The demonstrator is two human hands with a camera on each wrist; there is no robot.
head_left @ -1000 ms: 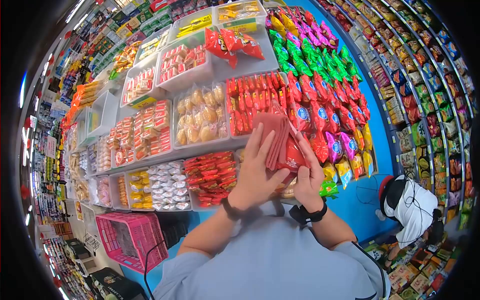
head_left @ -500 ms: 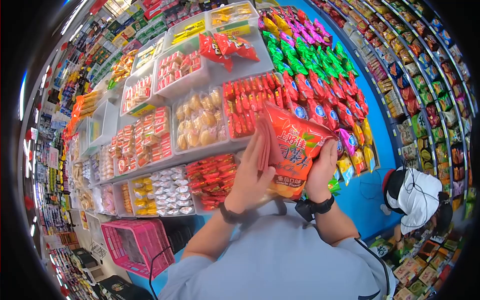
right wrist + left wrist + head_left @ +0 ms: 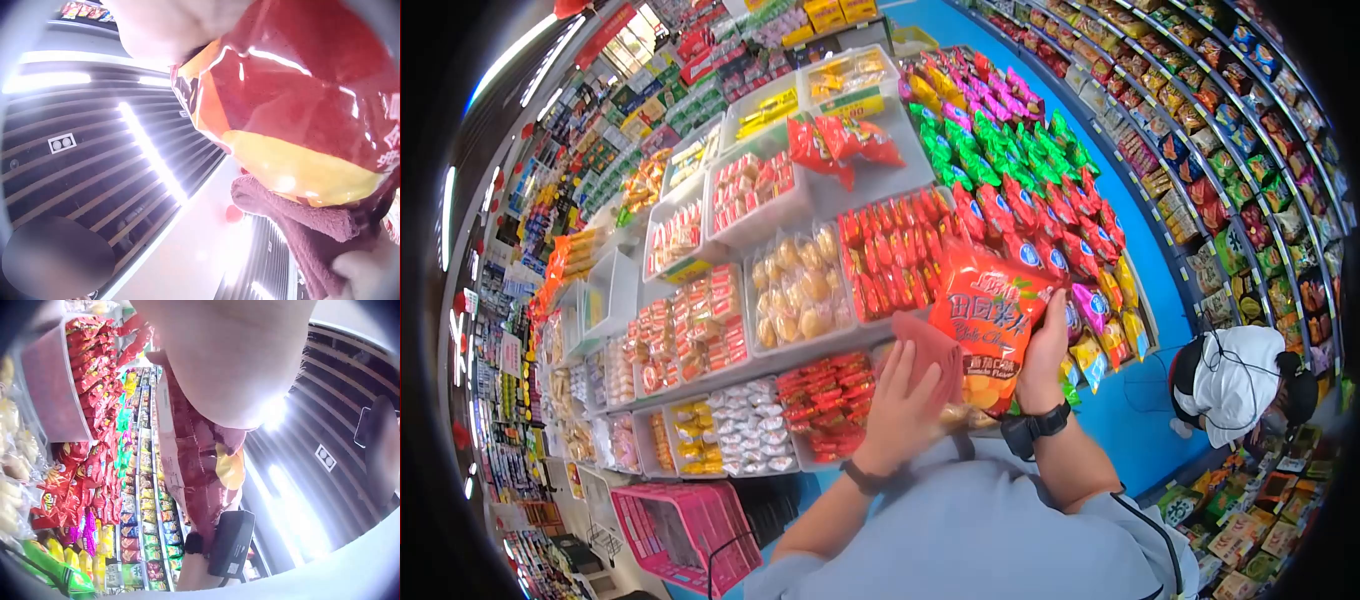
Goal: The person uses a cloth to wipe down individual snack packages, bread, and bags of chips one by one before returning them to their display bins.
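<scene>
A red snack bag (image 3: 990,322) with white and dark lettering and an orange lower part stands upright in front of the person. My right hand (image 3: 1043,362) grips it along its right side. At the bag's lower left, my left hand (image 3: 903,405) holds a folded dull-red cloth (image 3: 926,345), with fingers spread across its face. The right wrist view shows the bag's glossy side (image 3: 294,106) close up, the cloth (image 3: 300,219) right beside it and the left thumb (image 3: 362,272) on the cloth. In the left wrist view, the left hand (image 3: 231,356) overlaps the bag (image 3: 197,462).
Clear bins of red packets (image 3: 895,255), wrapped buns (image 3: 800,290) and white-wrapped sweets (image 3: 750,430) fill the display. Rows of red bags (image 3: 1040,220) stand beyond. A pink basket (image 3: 690,530) sits lower left. At right, a person in a white cap (image 3: 1230,385) is near the shelves.
The bag has turned upright, its printed front now facing the head camera. The left hand with the cloth has moved from its face down to its lower left. The right hand keeps its grip.
</scene>
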